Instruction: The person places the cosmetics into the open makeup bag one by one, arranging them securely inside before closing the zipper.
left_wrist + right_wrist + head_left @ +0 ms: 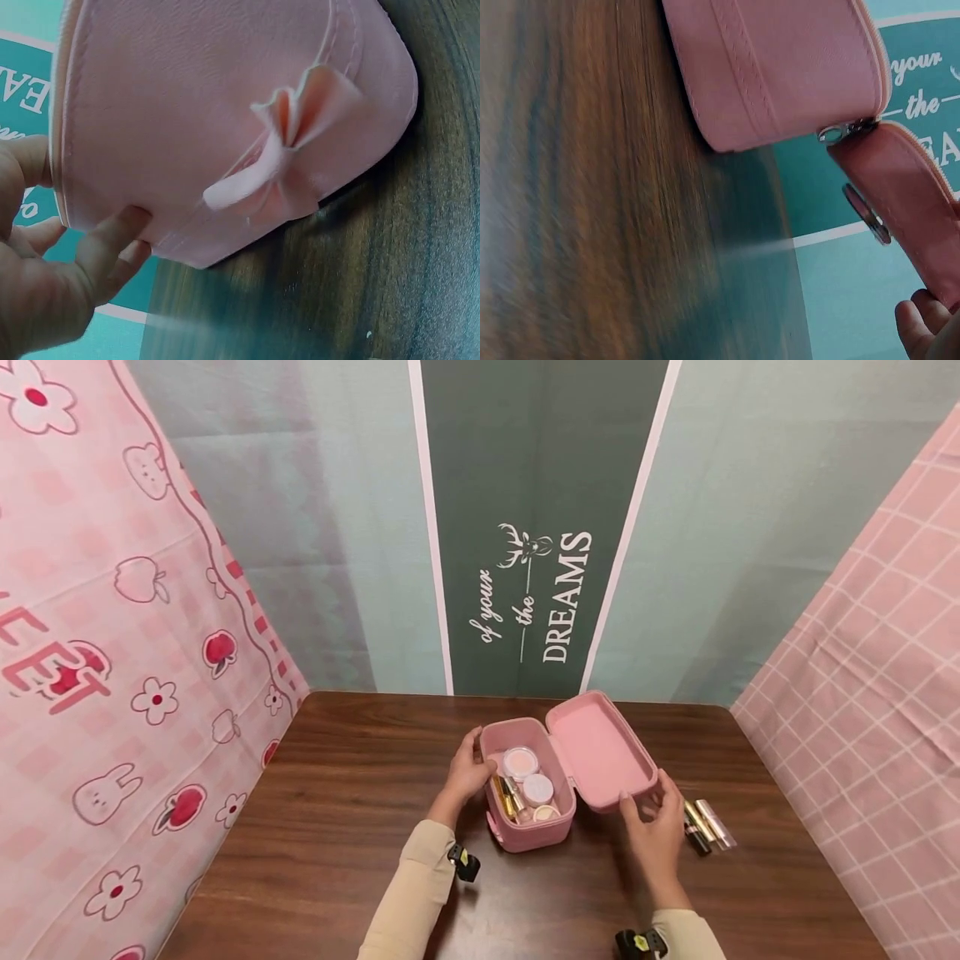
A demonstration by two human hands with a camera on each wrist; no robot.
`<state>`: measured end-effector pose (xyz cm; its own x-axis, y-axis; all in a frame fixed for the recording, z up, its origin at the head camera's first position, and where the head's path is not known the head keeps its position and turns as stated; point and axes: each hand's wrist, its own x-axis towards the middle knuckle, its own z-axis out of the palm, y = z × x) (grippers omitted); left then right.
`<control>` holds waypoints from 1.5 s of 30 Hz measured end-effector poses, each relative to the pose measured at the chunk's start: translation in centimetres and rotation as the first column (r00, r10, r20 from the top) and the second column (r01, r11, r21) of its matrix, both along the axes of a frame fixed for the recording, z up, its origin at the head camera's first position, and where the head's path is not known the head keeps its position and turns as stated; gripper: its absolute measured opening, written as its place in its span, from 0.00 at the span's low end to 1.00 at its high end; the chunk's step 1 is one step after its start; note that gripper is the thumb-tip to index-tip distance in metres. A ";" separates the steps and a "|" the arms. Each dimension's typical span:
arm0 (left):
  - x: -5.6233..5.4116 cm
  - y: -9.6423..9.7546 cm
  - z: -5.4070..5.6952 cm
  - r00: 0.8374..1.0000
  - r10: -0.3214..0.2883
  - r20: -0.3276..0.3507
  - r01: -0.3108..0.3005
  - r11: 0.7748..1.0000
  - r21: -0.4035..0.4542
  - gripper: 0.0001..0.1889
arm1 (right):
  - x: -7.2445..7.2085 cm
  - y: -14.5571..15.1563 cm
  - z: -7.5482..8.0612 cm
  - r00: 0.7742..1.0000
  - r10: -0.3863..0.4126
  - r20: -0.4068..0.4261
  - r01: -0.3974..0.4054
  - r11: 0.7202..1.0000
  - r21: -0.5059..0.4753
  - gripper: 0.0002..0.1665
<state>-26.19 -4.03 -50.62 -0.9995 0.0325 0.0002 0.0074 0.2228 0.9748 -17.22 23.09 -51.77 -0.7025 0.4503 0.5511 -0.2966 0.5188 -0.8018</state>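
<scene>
A pink cosmetic case [531, 837] stands on the table with its lid [603, 750] folded out to the right. Round compacts [521, 762] and gold tubes [503, 798] lie inside it. My left hand [468, 774] holds the case's left wall, thumb over the rim and fingers outside. In the left wrist view, a pink bow [289, 142] decorates the outer wall near that hand [56, 277]. With thumb and fingers, my right hand [655, 837] pinches the lid's right edge. A metal ring [867, 214] hangs from the lid in the right wrist view.
Several lipstick tubes [708, 827], gold, black and pinkish, lie on the wooden table [360, 793] just right of my right hand. A green curtain [547, 460] hangs behind the table; pink cloths [870, 635] flank both sides.
</scene>
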 end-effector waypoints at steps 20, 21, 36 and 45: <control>2.7 0.0 -0.8 0.978 0.187 -0.090 -0.181 0.981 0.070 0.38 | -1.9 -0.7 2.9 0.974 0.157 0.165 -0.133 0.980 -0.146 0.34; 2.8 0.2 -0.9 0.975 0.206 -0.088 -0.200 0.977 0.074 0.38 | -2.1 -0.5 2.8 0.973 0.163 0.165 -0.138 0.978 -0.154 0.34; 3.2 0.4 -0.9 0.942 0.325 -0.083 -0.330 0.942 -0.058 0.35 | -2.4 -1.3 0.9 0.960 0.132 0.247 -0.077 0.972 -0.221 0.31; 0.8 -1.1 -1.1 0.953 0.232 -0.195 -0.262 0.954 -0.146 0.27 | 1.2 -7.2 0.6 0.961 0.192 0.201 -0.181 0.981 -0.071 0.40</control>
